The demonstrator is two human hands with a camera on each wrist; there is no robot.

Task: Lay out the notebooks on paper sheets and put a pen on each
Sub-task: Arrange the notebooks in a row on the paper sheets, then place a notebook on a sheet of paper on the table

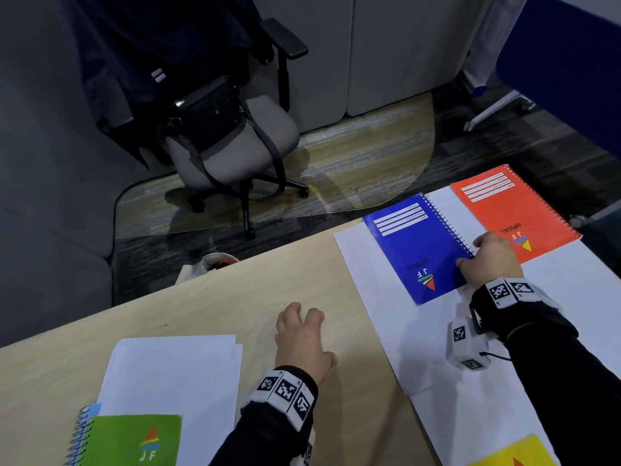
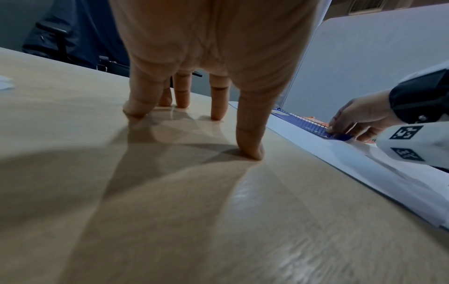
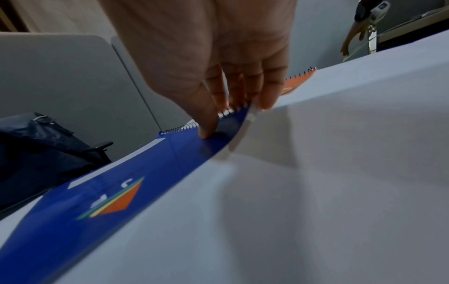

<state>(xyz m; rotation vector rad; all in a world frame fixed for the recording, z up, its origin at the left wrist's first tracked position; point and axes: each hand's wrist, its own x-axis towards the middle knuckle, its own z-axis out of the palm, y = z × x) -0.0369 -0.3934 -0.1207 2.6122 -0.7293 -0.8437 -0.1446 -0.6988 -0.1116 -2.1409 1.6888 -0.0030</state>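
A blue spiral notebook [image 1: 416,247] lies on a white paper sheet [image 1: 379,297] at the right of the table. My right hand [image 1: 492,260] pinches its near corner by the spiral, thumb on the cover [image 3: 206,132], fingers [image 3: 267,96] behind the edge, which is slightly lifted. An orange notebook [image 1: 514,210] lies just beyond, on another sheet. My left hand [image 1: 302,338] rests on the bare table, straight fingertips [image 2: 250,151] touching the wood and holding nothing. No pen is in view.
A stack of white sheets [image 1: 171,371] lies at the near left with a green notebook [image 1: 134,438] on its near end. A yellow notebook [image 1: 514,452] shows at the bottom right. An office chair [image 1: 235,146] stands beyond the table's far edge.
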